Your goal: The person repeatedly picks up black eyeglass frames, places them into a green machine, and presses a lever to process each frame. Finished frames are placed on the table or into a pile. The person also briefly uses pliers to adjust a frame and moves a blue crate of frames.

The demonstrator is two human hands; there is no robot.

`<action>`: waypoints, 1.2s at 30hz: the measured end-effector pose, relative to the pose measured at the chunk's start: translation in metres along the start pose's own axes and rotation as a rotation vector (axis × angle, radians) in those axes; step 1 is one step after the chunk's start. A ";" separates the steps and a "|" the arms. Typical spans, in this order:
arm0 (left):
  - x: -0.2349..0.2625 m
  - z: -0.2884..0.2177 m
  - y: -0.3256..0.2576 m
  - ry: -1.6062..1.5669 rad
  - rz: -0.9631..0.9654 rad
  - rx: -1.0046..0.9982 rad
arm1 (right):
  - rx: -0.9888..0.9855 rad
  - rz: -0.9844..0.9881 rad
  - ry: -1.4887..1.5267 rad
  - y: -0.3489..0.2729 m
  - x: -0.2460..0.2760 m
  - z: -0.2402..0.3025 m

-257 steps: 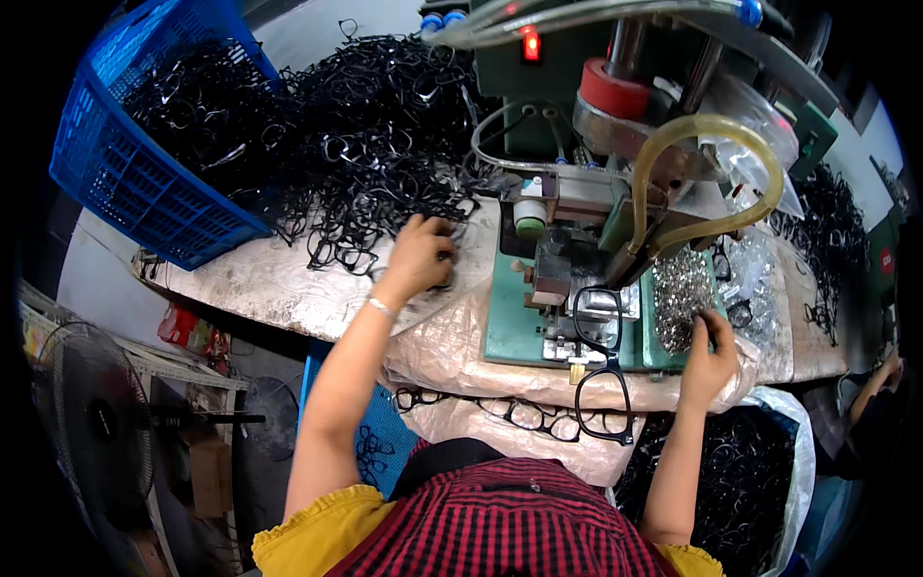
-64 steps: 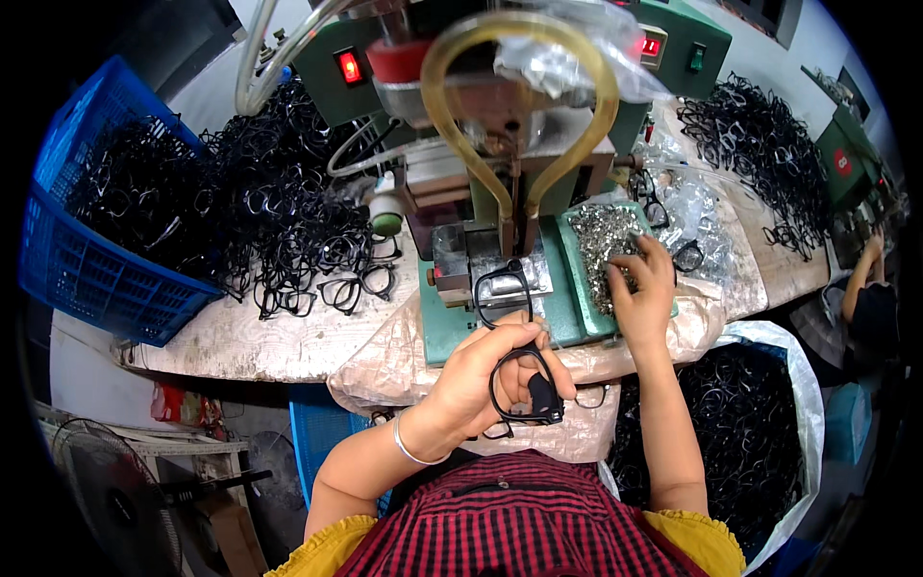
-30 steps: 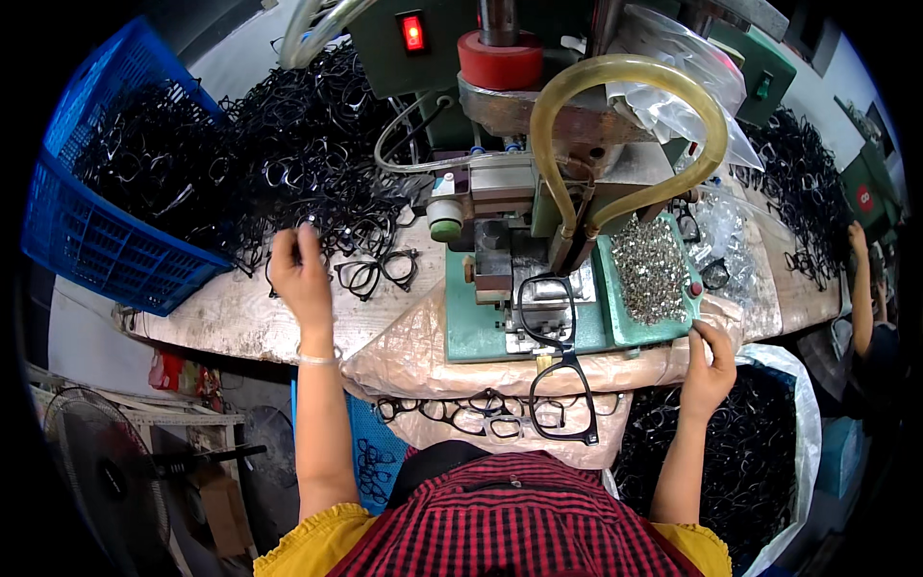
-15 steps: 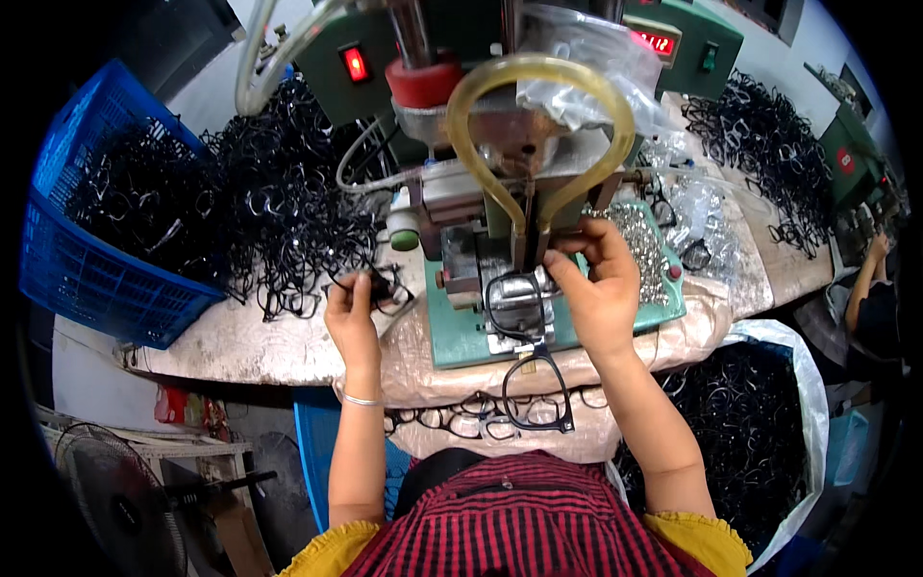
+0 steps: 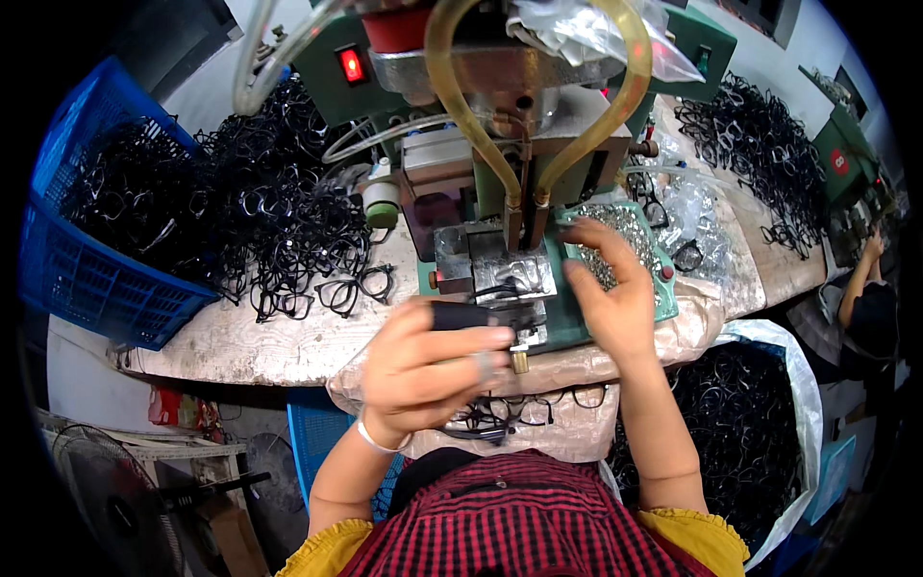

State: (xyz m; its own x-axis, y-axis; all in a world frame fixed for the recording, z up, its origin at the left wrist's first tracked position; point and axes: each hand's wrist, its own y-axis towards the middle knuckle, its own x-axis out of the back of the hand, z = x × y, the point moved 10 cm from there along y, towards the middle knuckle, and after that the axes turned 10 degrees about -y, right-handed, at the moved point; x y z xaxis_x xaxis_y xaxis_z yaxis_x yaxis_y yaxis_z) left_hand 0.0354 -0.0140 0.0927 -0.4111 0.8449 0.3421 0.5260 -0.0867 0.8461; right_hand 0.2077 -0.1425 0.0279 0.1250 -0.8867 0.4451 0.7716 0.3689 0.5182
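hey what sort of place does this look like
Probably an eyewear workshop or factory: a large heap of black eyeglass frames on the workbench, a press-like machine, and a green tray of small shiny parts.

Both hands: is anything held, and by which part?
The left hand seems to hold a black eyeglass frame; motion blur hides which part. The right hand shows nothing held.

A pale wall stands at the far left, with a dark panel beside it, and another whitish wall rises at the far right. A worn, light-topped workbench crosses the room. At the near left, a black fan stands by a whitish shelf rack and a brown box, over dim grey floor. Light whitens the bench top.
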 end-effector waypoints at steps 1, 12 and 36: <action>-0.015 0.003 -0.001 0.037 0.110 -0.008 | 0.034 -0.033 -0.337 0.000 0.010 -0.020; -0.038 0.016 -0.002 0.107 0.201 -0.034 | 0.145 -0.102 -0.670 0.013 -0.012 -0.066; 0.139 0.193 -0.151 1.009 -0.285 0.840 | -0.202 -0.236 -0.131 -0.023 0.041 -0.099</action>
State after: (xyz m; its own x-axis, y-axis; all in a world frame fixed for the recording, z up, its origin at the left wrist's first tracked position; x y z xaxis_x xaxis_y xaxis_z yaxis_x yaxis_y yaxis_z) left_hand 0.0428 0.2185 -0.0669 -0.7554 -0.0077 0.6552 0.4758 0.6811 0.5566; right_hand 0.2563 -0.2146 -0.0383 -0.1434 -0.8927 0.4272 0.8795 0.0830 0.4686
